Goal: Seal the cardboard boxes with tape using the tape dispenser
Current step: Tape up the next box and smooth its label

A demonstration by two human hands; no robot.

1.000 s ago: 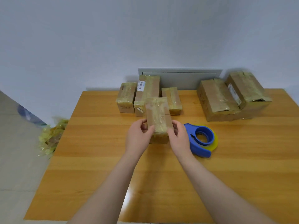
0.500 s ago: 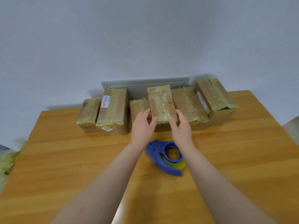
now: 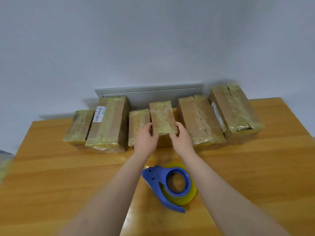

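A small cardboard box (image 3: 162,117) wrapped in yellowish tape stands in the row of boxes at the back of the wooden table (image 3: 51,176). My left hand (image 3: 145,139) grips its left side and my right hand (image 3: 181,139) grips its right side, near its front end. The blue tape dispenser (image 3: 170,185) with a yellowish roll lies on the table between my forearms, untouched.
Taped boxes flank the held one: a short box (image 3: 78,127), a labelled box (image 3: 109,123) and a narrow box (image 3: 138,124) on the left, two large boxes (image 3: 199,121) (image 3: 235,109) on the right. A grey panel (image 3: 148,94) sits on the wall behind.
Both hands carried the small box from the table's middle back into the row, between the narrow box and the large one. The camera view shifted right and nearer the boxes.
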